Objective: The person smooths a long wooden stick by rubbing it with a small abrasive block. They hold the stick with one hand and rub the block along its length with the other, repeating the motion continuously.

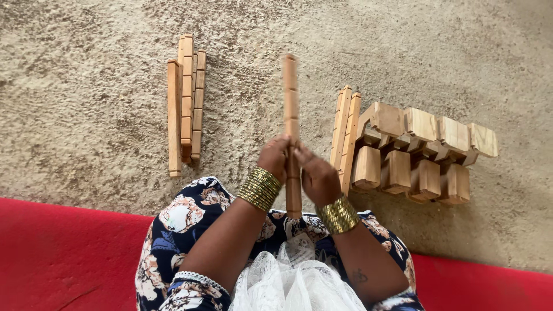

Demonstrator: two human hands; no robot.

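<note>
At far left, a bundle of notched wooden sticks [185,103] lies on the coarse beige floor [86,86], well apart from your hands. At centre, your left hand [274,158] and right hand [318,178], both wrists ringed in gold bangles [260,188], close their fingers around the lower part of a long notched wooden stick [291,109], which points away from you above your floral-print lap. To the right, two more sticks [345,129] lie just beside an assembled cluster of wooden blocks [423,152], near your right hand.
</note>
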